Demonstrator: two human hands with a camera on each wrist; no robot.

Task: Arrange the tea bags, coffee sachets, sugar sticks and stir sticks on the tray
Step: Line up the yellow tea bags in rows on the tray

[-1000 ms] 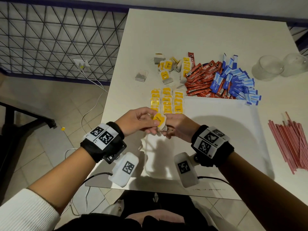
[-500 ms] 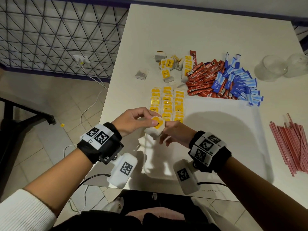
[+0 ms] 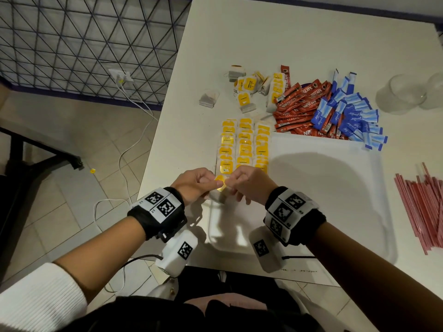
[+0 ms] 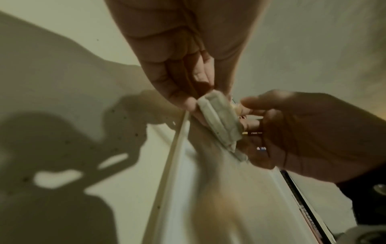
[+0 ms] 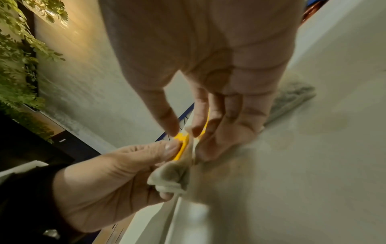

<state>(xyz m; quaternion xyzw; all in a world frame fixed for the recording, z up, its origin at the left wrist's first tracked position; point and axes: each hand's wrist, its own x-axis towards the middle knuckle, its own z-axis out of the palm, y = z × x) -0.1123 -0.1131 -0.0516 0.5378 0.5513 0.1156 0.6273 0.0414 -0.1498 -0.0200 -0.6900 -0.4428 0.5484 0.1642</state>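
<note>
A tea bag (image 3: 218, 190) with a yellow tag hangs between both hands just above the white tray's (image 3: 335, 192) left edge. My left hand (image 3: 212, 184) pinches the tag with thumb and forefinger. My right hand (image 3: 232, 182) pinches the same tea bag from the right. In the left wrist view the folded tea bag (image 4: 219, 118) sits between my left hand's fingers (image 4: 183, 92) and the right hand (image 4: 313, 132). The right wrist view shows the yellow tag (image 5: 181, 143) nipped by both thumbs. Three rows of tea bags (image 3: 244, 147) lie on the tray's far left.
Loose tea bags (image 3: 247, 92) lie beyond the tray. Red coffee sachets (image 3: 297, 104) and blue sugar sticks (image 3: 352, 116) are heaped at its far edge. Red stir sticks (image 3: 426, 204) lie to the right, and two clear cups (image 3: 402, 94) stand at the back right. The table edge runs left.
Both hands have kept hold of the tea bag, shifting it slightly left and down toward the tray, just below the end of the rows.
</note>
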